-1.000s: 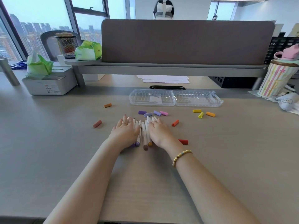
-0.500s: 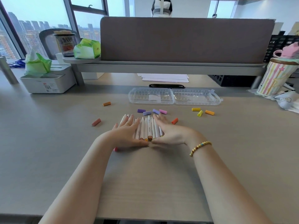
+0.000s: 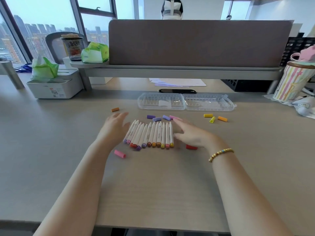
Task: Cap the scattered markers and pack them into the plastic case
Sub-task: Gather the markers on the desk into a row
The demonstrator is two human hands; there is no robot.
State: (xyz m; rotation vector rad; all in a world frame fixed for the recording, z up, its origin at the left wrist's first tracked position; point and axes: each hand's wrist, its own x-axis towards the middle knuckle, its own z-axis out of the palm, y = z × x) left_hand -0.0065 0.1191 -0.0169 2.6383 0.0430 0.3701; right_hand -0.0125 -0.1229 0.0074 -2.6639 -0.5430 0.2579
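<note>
Markers lay in a row mid-desk, long axes toward the far edge, between both hands. Left hand & right hand flanked them, fingers straight, gripping nothing. Purple cap lay beyond, right hand slightly nearer.

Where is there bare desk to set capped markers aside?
Bare desk lies between the marker row and the near edge, between both forearms. Also left of the orange cap. Crowded: between markers and plastic case, where purple caps lie.

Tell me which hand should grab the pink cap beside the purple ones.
Right hand: its fingertips lie almost against that pink cap. The left hand is across the row of markers.
</note>
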